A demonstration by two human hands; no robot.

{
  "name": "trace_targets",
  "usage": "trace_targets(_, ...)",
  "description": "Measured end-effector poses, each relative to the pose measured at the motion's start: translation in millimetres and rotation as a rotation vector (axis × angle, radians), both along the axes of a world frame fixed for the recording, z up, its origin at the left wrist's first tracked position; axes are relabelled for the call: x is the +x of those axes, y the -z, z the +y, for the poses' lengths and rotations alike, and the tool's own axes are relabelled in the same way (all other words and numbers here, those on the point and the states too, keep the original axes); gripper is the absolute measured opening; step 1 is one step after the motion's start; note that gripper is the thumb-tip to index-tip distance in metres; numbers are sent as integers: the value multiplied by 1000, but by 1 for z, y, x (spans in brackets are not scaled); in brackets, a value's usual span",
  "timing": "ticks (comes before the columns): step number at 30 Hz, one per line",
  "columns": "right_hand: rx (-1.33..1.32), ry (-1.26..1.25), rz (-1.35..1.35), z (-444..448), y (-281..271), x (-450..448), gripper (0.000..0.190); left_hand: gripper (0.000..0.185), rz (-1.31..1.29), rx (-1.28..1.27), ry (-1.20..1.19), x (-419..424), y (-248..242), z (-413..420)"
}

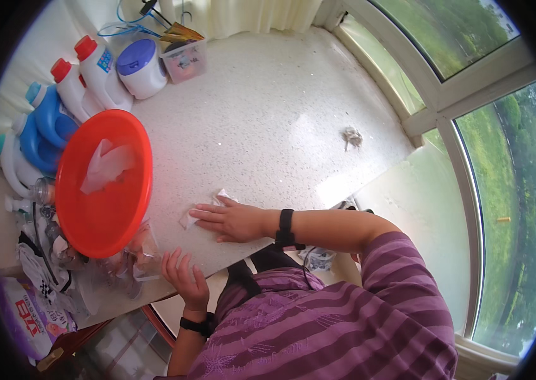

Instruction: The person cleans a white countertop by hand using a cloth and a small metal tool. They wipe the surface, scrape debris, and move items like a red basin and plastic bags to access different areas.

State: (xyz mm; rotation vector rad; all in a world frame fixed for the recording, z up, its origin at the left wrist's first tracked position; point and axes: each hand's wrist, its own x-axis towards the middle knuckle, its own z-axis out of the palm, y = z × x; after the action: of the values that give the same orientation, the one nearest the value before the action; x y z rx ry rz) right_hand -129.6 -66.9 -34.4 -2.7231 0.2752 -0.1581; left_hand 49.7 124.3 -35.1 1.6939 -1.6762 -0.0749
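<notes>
My right hand (235,221) lies flat, palm down, over a white tissue or thin cloth (224,195) on the speckled stone countertop (249,109). Parts of the white piece show at the fingertips and beside the thumb. Near the counter's front edge, my left hand (185,275) is raised with its fingers apart and holds nothing. Left of both hands, a red plastic basin (142,190) stands tilted, with a white translucent sheet or bag (106,166) in it. A crumpled greyish wad (353,137) lies farther off, towards the window.
Detergent bottles (104,76), a white tub with a blue lid (142,71) and a clear plastic box (185,61) line the back left. Clear bags (142,251) and a purple package (30,318) lie at the near left. A window frame (462,95) bounds the right.
</notes>
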Motion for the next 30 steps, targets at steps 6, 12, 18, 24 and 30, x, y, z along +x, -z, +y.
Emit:
trace_targets(6,-56,550,233,-123,-8,-50,54,31,-37,78,-99,6,5,-6)
trace_targets(12,291,994,12,-204,-21,-120,46,30,-50,45,-118,-3,18,-15)
trace_targets(18,-73,774,-146,-128,-27,-100,46,28,-129,94,-128,-6,13,-14)
trace_targets(24,-164,1042,2,-107,-35,-287,39,27,-109,93,-132,-4,20,-15)
trace_targets(30,-269,977,-22,-202,-71,-303,23,26,-48,222,-155,-3,15,-18)
